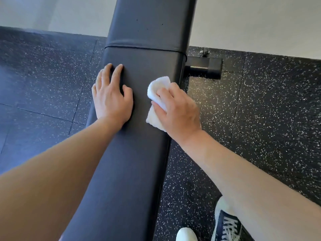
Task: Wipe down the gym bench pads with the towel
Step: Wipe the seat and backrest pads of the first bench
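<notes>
On the right side of the near bench pad [132,153], the right hand [178,110] grips a folded white towel [159,91], fingers curled over the cloth and holding it against the pad's upper surface close to its right edge. Part of the towel protrudes beyond the fingertips toward the far end, and another part shows below the hand on the thumb side. Across the pad, the left hand [112,94] lies flat on the vinyl near the left edge, fingers straight and slightly spread, thumb angled inward, holding nothing. Both forearms are bare and reach in from the bottom of the view. The near pad is black, smooth and runs lengthwise away from the viewer. Just beyond the hands a narrow seam separates it from a second black pad [149,23], which continues toward the top of the view and carries a few small dark marks on its surface. To the right of the seam, a black frame bracket [204,67] projects sideways from beneath the bench. Below lies the black rubber floor [260,110], flecked with white and laid in tiles. A pale wall [251,23] meets the floor behind the bench. At bottom right, a dark laced shoe [225,223] with a white toe cap stands on the floor beside the bench.
</notes>
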